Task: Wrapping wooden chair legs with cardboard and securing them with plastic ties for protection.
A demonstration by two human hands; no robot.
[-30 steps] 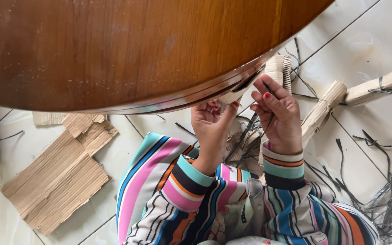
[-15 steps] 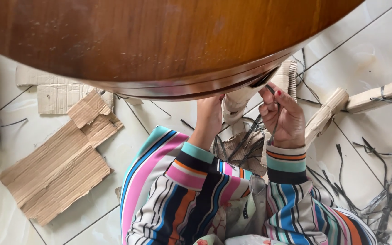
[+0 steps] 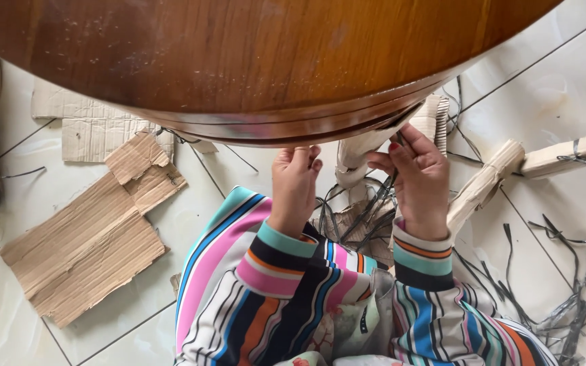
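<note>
Both hands have crept up to the round wooden table's rim (image 3: 286,129): the left hand (image 3: 294,184), fingers curled, now reaches under the edge, while the right hand (image 3: 416,177) pinches the cardboard wrapping (image 3: 359,152) hanging there, peeled further loose than a second ago

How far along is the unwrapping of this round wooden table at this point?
Done: the tabletop is bare, and torn cardboard pieces and cut black straps lie on the tiled floor. In hand: the right hand pinches the paper wrapping hanging at the table's edge, while the left hand reaches up under the rim. Left: that wrapping remains attached; wrapped leg-like pieces lie unopened.
</note>
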